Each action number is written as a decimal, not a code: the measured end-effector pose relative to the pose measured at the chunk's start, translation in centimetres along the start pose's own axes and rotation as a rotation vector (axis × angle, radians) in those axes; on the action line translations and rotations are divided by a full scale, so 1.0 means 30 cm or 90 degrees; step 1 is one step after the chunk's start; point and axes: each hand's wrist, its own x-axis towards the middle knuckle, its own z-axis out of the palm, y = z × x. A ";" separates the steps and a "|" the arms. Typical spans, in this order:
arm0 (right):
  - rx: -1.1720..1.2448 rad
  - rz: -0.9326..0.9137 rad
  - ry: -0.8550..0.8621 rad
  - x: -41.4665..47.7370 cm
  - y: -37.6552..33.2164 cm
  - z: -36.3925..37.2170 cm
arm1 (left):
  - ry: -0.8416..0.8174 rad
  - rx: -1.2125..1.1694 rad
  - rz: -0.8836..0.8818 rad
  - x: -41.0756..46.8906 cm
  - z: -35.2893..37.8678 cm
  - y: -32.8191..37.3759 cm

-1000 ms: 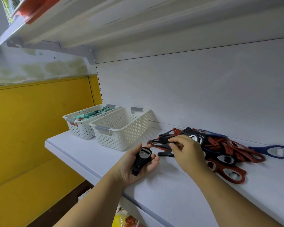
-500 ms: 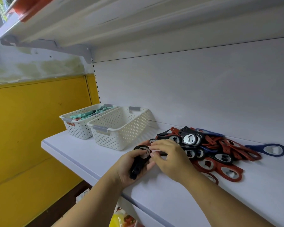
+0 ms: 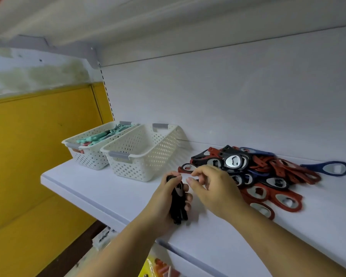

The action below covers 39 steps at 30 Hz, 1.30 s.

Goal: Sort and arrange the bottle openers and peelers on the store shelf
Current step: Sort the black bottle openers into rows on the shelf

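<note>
left hand [image 3: 164, 206]: fingers wrapped round a small stack of black bottle openers [image 3: 177, 202], held just over the shelf [image 3: 108, 188], near its front edge, heads up towards my fingertips.

right hand [image 3: 216, 188]: between that stack and the pile, fingers loosely curled, thumb and forefinger turned toward the stack. i cannot tell whether they pinch anything.

pile of bottle openers [image 3: 272, 176]: red, black and a few blue, tangled flat on the shelf toward the back wall, just beyond my right hand. one blue opener [image 3: 332, 168] lies at its far right end.

nearer basket [image 3: 146, 156]: white mesh, left of the pile. only its walls show from this angle.

far basket [image 3: 84, 156]: right beside the nearer one, holding teal peelers [image 3: 100, 136].

step in hand, as i judge it: collecting the black openers by colour into my left hand.

- stack each one flat on the last, heads aligned, so the bundle does not fan out.
- lift the next black one off the top of the pile by its handle and do not drag it from under the red ones, which could slide toward the shelf edge.
- keep my left grip at mid-handle.
- once the bundle fills my hand, lay it lengthwise in the nearer basket.
</note>
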 end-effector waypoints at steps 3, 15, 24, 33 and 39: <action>0.047 0.139 -0.097 -0.014 -0.014 -0.024 | 0.007 -0.019 0.031 -0.004 0.006 0.004; 0.222 0.245 -0.301 -0.263 -0.057 -0.262 | -0.126 0.330 0.289 -0.173 0.263 -0.092; 0.153 0.271 -0.188 -0.487 -0.001 -0.612 | -0.373 0.414 0.352 -0.233 0.576 -0.217; -0.021 0.397 -0.112 -0.689 0.085 -0.871 | -0.560 0.435 0.276 -0.246 0.790 -0.308; 0.000 0.420 -0.067 -0.764 0.130 -0.874 | -0.561 0.391 0.259 -0.243 0.839 -0.384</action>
